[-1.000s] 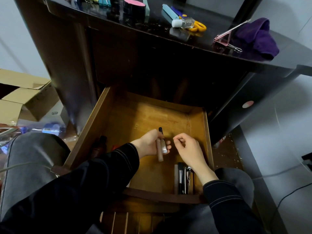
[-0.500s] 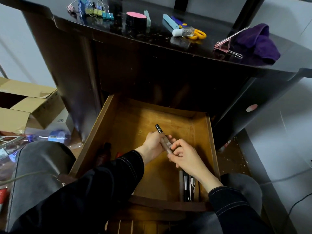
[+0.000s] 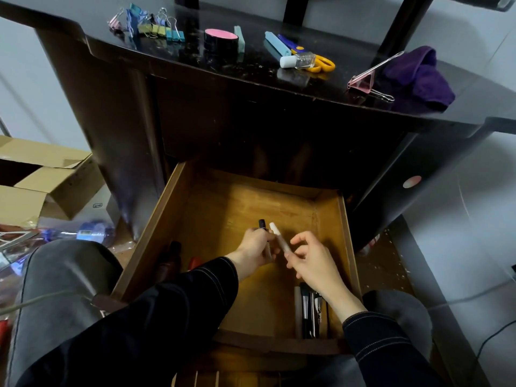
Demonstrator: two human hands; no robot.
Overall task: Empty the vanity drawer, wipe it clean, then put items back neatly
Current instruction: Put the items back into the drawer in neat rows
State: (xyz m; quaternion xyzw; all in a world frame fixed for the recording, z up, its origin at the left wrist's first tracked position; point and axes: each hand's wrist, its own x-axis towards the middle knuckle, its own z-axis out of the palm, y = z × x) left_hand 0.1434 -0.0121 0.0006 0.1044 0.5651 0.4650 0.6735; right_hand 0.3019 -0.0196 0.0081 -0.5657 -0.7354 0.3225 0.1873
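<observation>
The wooden vanity drawer [image 3: 178, 196] stands pulled out below the dark vanity top [image 3: 321, 88]. Over its middle, my left hand [image 3: 255, 248] grips a slim black-capped tube [image 3: 262, 224]. My right hand [image 3: 312, 261] pinches a pale tube with a white tip [image 3: 280, 240] right beside it. Several dark brushes and pens [image 3: 311, 311] lie lined up along the drawer's right wall. A dark bottle [image 3: 171, 256] and a red item [image 3: 195, 262] lie at the drawer's left, partly hidden by my left sleeve.
On the vanity top lie binder clips [image 3: 152, 26], a pink-lidded jar [image 3: 221, 39], a small clear bottle [image 3: 298, 60], yellow scissors [image 3: 324, 64], a pink clip [image 3: 365, 81] and a purple cloth [image 3: 418, 76]. Cardboard boxes [image 3: 42, 177] stand on the floor at left.
My right hand has taken the pale tube out of my left hand's bundle, so the two tubes are now separated. The view has tilted up, showing more of the vanity top.
</observation>
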